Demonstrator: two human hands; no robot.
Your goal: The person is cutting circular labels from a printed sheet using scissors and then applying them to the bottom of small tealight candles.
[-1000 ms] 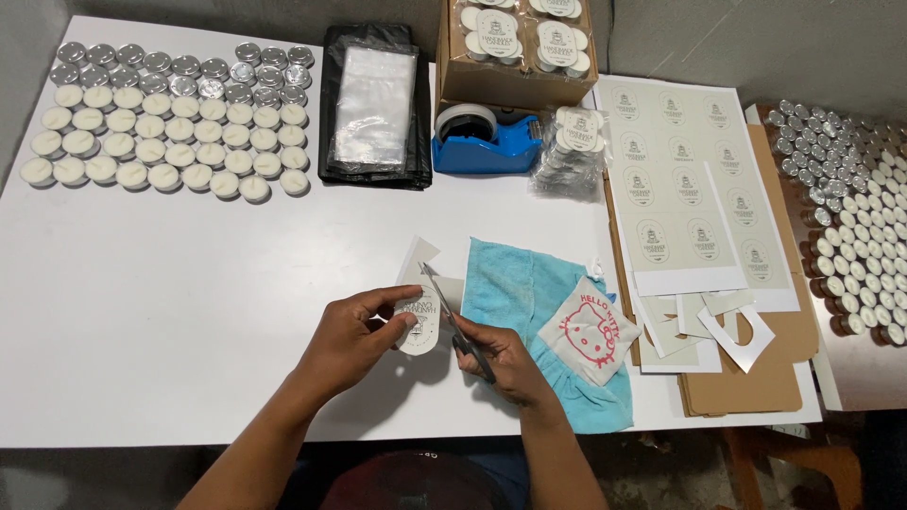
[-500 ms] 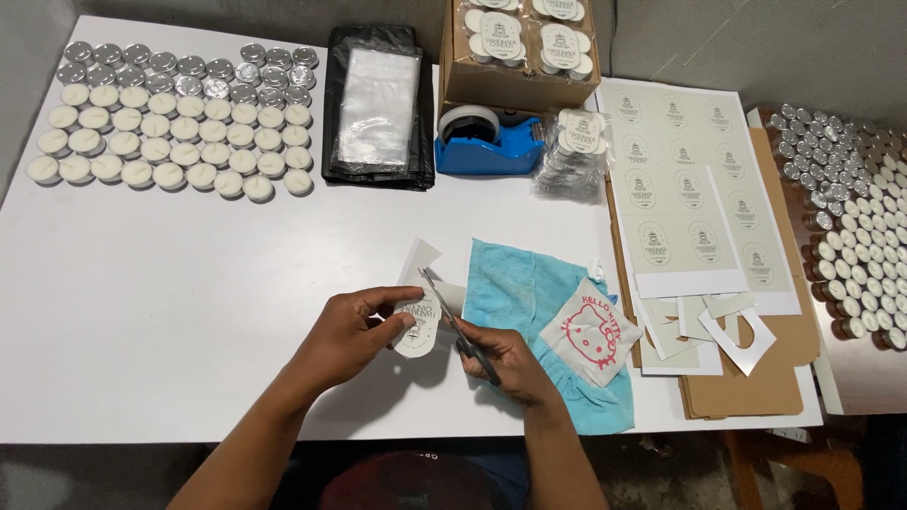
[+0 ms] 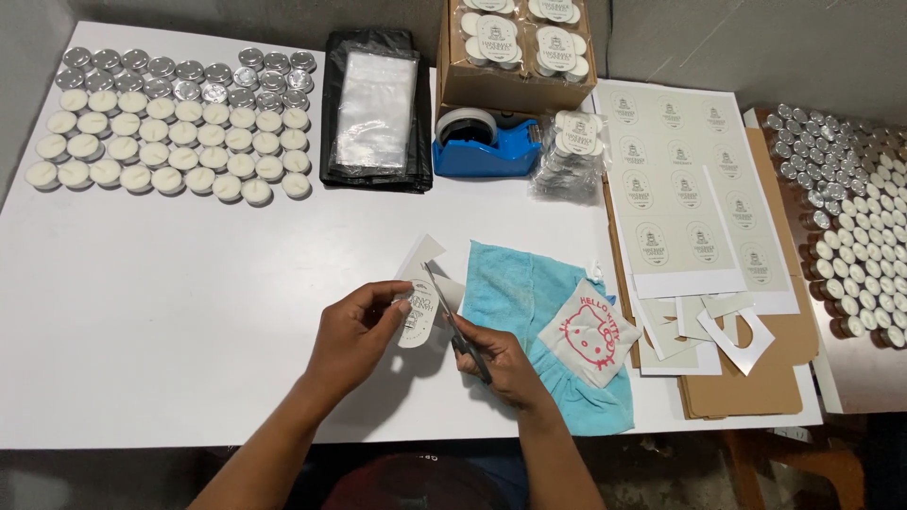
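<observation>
White table (image 3: 170, 312) fills most of view, matte top, even soft light, faint shadows. Grey wall (image 3: 756, 42) behind, plain. 2nd surface at right edge (image 3: 864, 373), pale. Dark floor under front edge; brown wooden stool (image 3: 803, 463) bottom right.

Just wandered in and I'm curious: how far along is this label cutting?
Some looks done: paper offcuts lie beside the cardboard, and labelled candle packs fill the box. In hand: the left hand holds an oval label while the right hand works scissors along its edge. Left: the printed label sheets remain mostly uncut, and rows of loose tealights sit unpacked.
</observation>
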